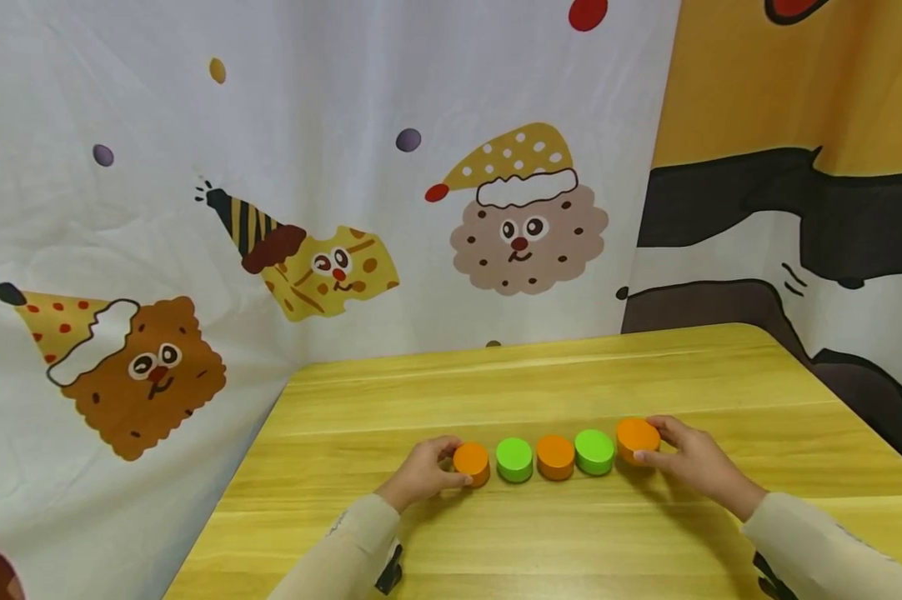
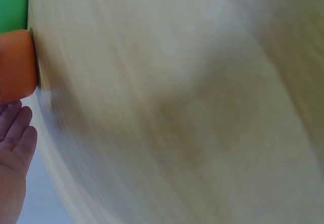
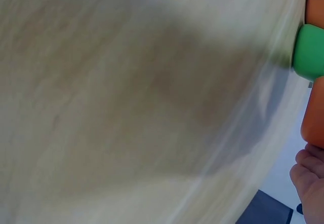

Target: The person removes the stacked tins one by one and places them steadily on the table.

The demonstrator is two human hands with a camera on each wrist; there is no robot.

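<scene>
Five round blocks form a row on the wooden table, orange and green by turns. At the left end, my left hand point(image 1: 426, 471) pinches an orange block point(image 1: 471, 463) between thumb and fingers; this block point(image 2: 17, 67) appears to rest on the tabletop. My right hand point(image 1: 693, 460) grips the orange block point(image 1: 637, 440) at the right end, which looks slightly raised above the surface. Between them are a green block point(image 1: 514, 459), an orange block point(image 1: 555, 457) and another green block point(image 1: 593, 452). In the right wrist view, fingers point(image 3: 309, 165) touch the raised orange block point(image 3: 315, 113).
The light wooden table point(image 1: 496, 387) reaches back to a white curtain point(image 1: 331, 125) printed with cartoon snacks. An orange and black printed cloth point(image 1: 789, 200) hangs at the right. Dark straps show below both sleeves.
</scene>
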